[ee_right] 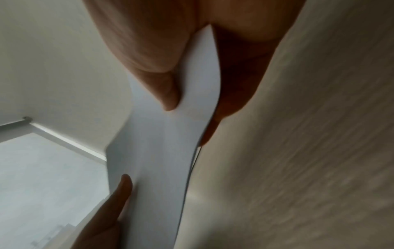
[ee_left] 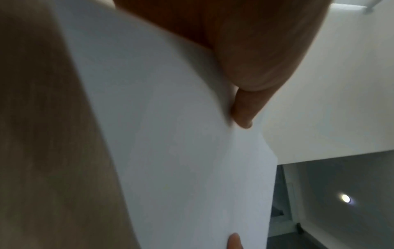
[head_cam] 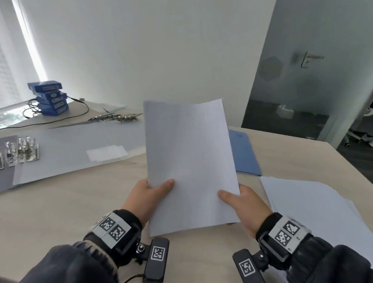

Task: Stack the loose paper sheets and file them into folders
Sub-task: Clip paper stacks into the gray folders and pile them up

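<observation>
Both hands hold a thin stack of white paper sheets upright above the table, its lower edge near the tabletop. My left hand pinches its lower left edge, thumb on the front. My right hand pinches the lower right edge the same way. The left wrist view shows the sheets under my thumb; the right wrist view shows them edge-on between thumb and fingers. More loose sheets lie spread on the table at the right. A blue folder lies flat behind the held stack.
Large translucent sheets over grey card lie at the left, with several metal clips on them and more clips further back. A stack of blue boxes with cables stands far left. The table's right edge drops to the floor.
</observation>
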`<state>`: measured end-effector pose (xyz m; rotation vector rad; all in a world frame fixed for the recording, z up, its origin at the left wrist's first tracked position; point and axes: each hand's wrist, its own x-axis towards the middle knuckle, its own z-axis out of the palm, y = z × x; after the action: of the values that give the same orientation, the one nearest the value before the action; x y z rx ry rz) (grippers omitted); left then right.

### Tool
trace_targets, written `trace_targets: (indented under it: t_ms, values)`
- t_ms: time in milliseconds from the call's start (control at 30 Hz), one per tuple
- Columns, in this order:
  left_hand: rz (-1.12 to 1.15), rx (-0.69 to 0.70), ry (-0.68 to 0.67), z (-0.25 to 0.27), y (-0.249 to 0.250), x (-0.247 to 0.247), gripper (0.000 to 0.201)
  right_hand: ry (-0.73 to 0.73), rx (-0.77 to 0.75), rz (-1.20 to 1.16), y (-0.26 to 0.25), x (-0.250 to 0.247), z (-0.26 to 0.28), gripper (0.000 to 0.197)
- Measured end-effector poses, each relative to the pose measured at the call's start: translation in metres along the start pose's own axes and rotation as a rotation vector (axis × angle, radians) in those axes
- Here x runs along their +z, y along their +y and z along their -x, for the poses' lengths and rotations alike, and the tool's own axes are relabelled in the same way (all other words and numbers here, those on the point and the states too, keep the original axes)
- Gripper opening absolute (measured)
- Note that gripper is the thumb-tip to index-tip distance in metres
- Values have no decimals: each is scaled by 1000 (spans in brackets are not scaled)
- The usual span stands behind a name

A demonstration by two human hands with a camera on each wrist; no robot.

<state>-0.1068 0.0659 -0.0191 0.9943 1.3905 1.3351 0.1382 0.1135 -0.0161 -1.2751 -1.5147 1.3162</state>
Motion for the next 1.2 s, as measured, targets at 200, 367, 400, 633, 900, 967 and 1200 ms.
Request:
trace_targets:
  t_ms: [200,367,400,633,900,967,1200]
  values:
    - [-536,144,184,-32,12,-56,33,130,67,-41,3,29,-29,10]
    - [-1130,79,341,-79,28,-121,26,171,98,-139,7,45,-39,11]
    - [-1225,27,335,-88,31,-131,35,172,104,-157,7,46,-41,11]
    - [-1500,-321,241,-132,29,-185,76,160,146,-153,3,46,-44,9]
    - [-1588,-239,147,-132,36,-189,39,164,149,-196,4,47,-43,8]
    - [-1614,-195,154,-129,41,-185,37,169,150,-212,1,48,-40,8]
    - [-1605,52,235,-95,51,-146,32,137,110,-256,-16,35,-13,7]
